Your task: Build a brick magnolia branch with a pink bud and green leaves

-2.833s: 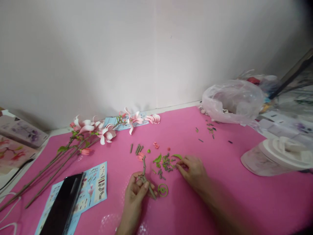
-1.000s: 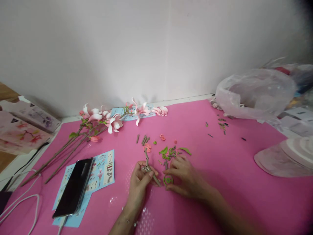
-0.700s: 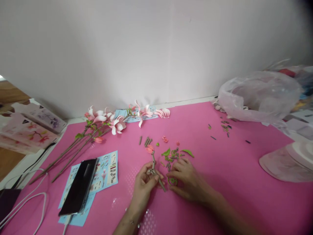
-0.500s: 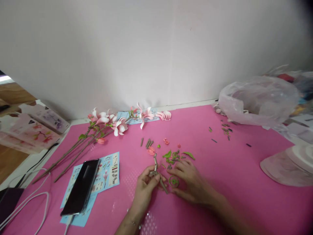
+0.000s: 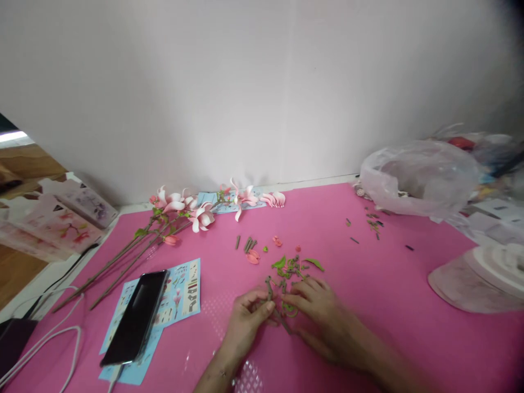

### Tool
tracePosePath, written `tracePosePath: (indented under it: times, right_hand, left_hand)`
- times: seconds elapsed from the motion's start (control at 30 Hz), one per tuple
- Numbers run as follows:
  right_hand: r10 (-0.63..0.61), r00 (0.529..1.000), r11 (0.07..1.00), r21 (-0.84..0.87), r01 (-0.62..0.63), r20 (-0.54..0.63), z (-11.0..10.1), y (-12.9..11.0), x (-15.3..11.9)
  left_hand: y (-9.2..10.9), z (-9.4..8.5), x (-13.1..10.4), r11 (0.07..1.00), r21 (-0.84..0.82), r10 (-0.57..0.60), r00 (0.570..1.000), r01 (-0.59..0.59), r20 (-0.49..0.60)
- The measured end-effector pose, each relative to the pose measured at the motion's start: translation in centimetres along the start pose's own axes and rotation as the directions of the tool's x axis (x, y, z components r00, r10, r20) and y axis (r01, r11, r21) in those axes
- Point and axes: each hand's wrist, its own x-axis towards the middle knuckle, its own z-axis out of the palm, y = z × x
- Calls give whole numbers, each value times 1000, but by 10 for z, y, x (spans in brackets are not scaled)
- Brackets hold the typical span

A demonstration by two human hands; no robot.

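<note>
My left hand (image 5: pixel 248 319) pinches a brown branch piece (image 5: pixel 283 322), which slants down to the right past my fingers. Close on its right, my right hand (image 5: pixel 317 308) is spread low over the pink mat, its fingertips by a round green piece (image 5: pixel 290 310). Whether those fingertips touch a small part is unclear. Just beyond them lies a pile of small green and brown pieces (image 5: pixel 292 266) with green leaves (image 5: pixel 314 263). A pink bud (image 5: pixel 252 257) rests beside short brown sticks (image 5: pixel 249 244).
Assembled flower stems (image 5: pixel 118 256) lie at the left. A phone (image 5: pixel 136 316) sits on blue printed sheets (image 5: pixel 190 289). At the right are a plastic bag (image 5: pixel 421 177), scattered small pieces (image 5: pixel 373 224) and a pale lidded container (image 5: pixel 478 278). Boxes (image 5: pixel 65 224) stand far left.
The branch piece in my left hand has turned and moved slightly down. Its upper end is now away from the pink bud. My right hand has shifted a little, its fingers now partly over the round green piece.
</note>
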Motion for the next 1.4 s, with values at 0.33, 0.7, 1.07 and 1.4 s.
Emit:
tracePosePath:
  times: [0.33,0.7,1.07,1.4]
  right_hand:
    - [309,931,840,515,-172,-193,21,-11,-19]
    - [303,924,850,504,-151,-235,11,-11,-15]
    - [404,906,894,-152,-421,-128,-14,33,41]
    - [370,928,854,-406,-325,34,30,5,81]
  left_hand:
    - [3,5,-14,948,106,-317,869,299,379]
    - [1,3,-13,955,-12,-267,880,295,392]
    - [8,-7,3,944,-326,-58,998,51,-13]
    - [4,-7,8,944,-331,-21,994,-15,-106]
